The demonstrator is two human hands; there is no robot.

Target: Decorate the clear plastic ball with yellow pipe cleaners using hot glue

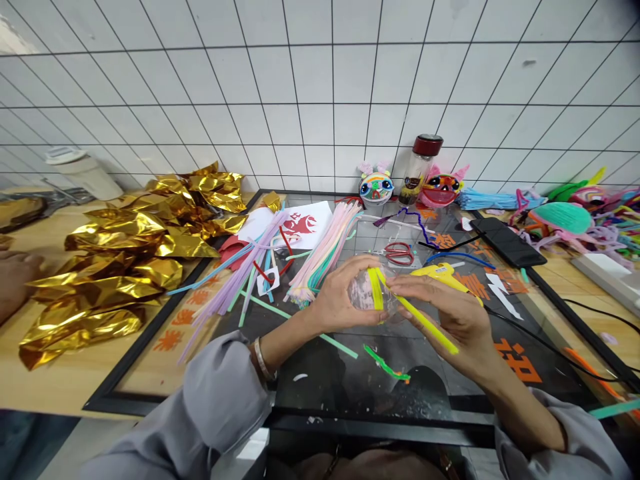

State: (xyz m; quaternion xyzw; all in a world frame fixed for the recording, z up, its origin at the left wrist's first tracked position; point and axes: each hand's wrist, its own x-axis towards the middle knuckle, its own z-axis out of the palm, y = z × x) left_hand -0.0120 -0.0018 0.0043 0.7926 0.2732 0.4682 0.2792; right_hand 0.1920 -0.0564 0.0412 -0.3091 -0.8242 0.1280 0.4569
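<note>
My left hand (337, 297) is wrapped round a clear, rounded plastic piece (361, 293), probably a ball or cup. Bands of yellow pipe cleaner (376, 288) lie across its side. Fingers of my right hand (445, 313) press a yellow pipe cleaner (430, 325) near that piece, its loose end pointing down to the right. Behind my right hand lies a yellow glue gun (443, 273), partly hidden. Red-handled scissors (399, 253) rest just beyond my hands. Below them lies a twisted green pipe cleaner (385, 363) with an orange tip.
Bundles of pastel pipe cleaners (327, 247) and crumpled gold foil (135, 253) spread to the left. At the back stand two decorated animal heads (377, 187) and a glass bottle (418, 170). A black phone (507, 240) lies right. Another person's hand (17, 280) is far left.
</note>
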